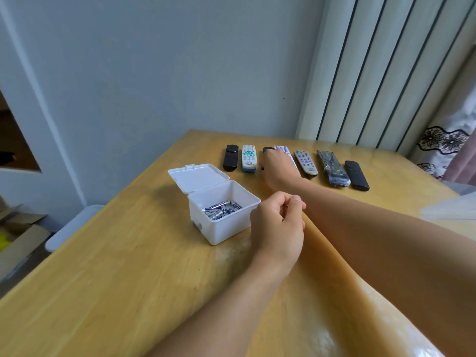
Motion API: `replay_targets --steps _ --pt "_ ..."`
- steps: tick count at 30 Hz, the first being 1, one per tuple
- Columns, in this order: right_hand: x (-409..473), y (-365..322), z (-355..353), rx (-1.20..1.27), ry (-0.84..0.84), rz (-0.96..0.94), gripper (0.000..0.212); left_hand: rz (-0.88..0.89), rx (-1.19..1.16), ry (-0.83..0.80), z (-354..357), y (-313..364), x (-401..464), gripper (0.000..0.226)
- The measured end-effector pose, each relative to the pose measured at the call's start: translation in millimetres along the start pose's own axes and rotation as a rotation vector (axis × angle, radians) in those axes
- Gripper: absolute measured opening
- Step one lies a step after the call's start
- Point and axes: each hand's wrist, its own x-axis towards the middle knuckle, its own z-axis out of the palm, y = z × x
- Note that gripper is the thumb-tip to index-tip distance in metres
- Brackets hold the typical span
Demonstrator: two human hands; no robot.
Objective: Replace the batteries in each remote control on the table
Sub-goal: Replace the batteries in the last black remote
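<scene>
Several remote controls lie in a row at the far side of the wooden table [128, 266]: a black one [230, 158], a white one [249, 158], a grey one [305, 162], a plastic-wrapped black one [333, 168] and a slim black one [356, 175]. My right hand [277, 171] reaches across and grips a small black remote [268, 149], mostly hidden under it, and partly covers a white remote with coloured buttons [282, 150]. My left hand [278, 222] hovers beside the open white box [224, 228] of batteries [222, 208], fingers curled into a fist with nothing visible in it.
The box lid [198, 176] hangs open toward the far left. A white radiator [373, 73] stands behind the table, with a lace curtain [445, 140] at the right. Cardboard boxes [18, 235] and a white object [74, 225] sit on the floor at the left.
</scene>
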Motion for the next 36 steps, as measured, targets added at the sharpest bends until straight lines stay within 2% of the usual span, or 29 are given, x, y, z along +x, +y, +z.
replay_targets --steps 8,13,26,29,31,33,36 --pt "2 6 -4 -0.094 -0.030 -0.036 0.017 -0.008 -0.010 -0.013 0 1 -1 0.028" --pt "6 8 -11 -0.147 -0.103 -0.080 0.040 0.000 0.006 -0.027 0 3 -2 0.029" --pt "8 13 -7 -0.138 -0.093 -0.084 0.042 -0.001 0.024 -0.027 0 2 -2 0.028" --pt "17 1 -18 -0.077 0.003 -0.074 0.046 0.005 0.008 -0.016 1 1 -1 0.028" --pt "27 -18 -26 0.040 0.033 -0.095 0.041 0.004 -0.013 -0.005 2 1 0 0.029" --pt "34 -37 -24 0.110 -0.055 -0.165 0.037 -0.009 -0.045 0.016 1 1 1 0.029" --pt "42 -52 -6 -0.005 -0.239 -0.234 0.044 -0.047 -0.114 0.095 0 0 3 0.029"
